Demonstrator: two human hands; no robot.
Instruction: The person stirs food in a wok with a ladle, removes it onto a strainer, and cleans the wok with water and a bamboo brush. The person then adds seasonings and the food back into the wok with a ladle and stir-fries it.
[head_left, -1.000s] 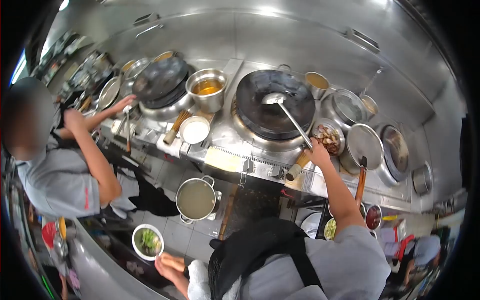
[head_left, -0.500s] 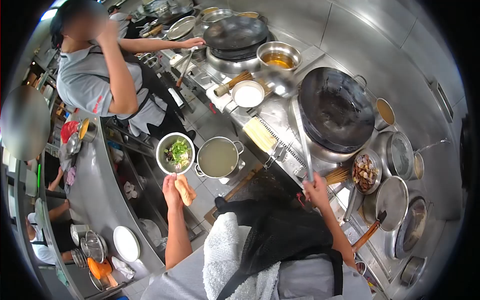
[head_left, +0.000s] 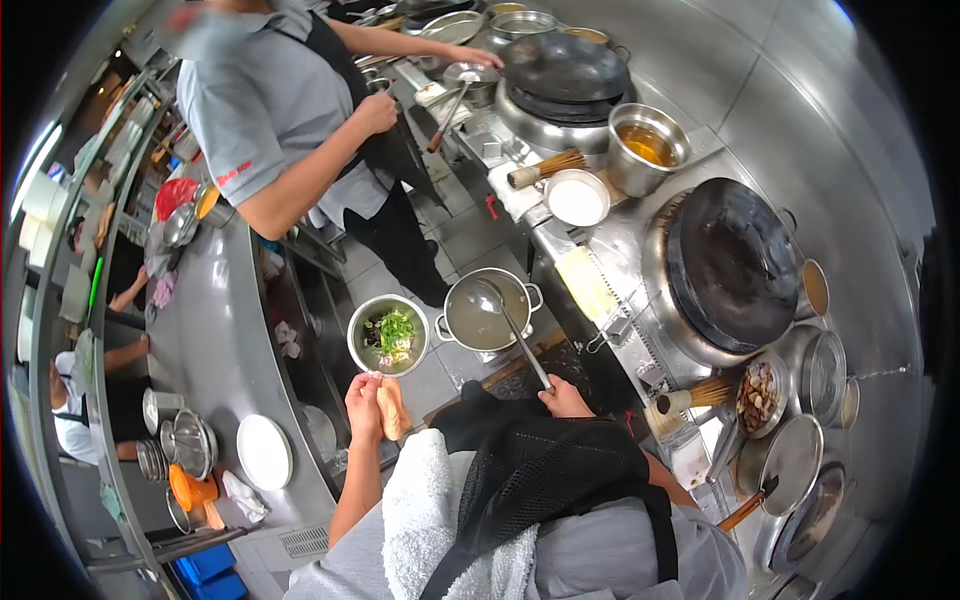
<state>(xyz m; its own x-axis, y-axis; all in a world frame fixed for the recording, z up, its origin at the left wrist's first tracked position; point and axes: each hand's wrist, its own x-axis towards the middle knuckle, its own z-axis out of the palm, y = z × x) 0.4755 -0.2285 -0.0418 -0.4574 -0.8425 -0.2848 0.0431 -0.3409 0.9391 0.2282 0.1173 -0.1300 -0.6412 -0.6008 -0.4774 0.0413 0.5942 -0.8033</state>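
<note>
My left hand [head_left: 364, 405] is closed on the near rim of a steel bowl [head_left: 356, 345] that holds chopped green and dark pieces [head_left: 392, 335]; a tan folded cloth [head_left: 393, 408] hangs beside the fingers. My right hand [head_left: 567, 398] grips the handle of a metal ladle [head_left: 522, 345]. The ladle's round head lies over the cloudy liquid in a two-handled pot [head_left: 486, 340], just right of the bowl.
A black wok [head_left: 735, 265] sits on the right burner. Behind it stand a pot of amber liquid [head_left: 648, 148] and a bowl of white contents [head_left: 577, 198]. A co-worker [head_left: 290, 120] stands at the upper left, one hand near another wok [head_left: 566, 68]. A steel counter [head_left: 215, 330] runs along the left.
My right hand has brought the ladle from beside the wok over to the pot. The co-worker's raised hand has come down from the face. The whole view has shifted.
</note>
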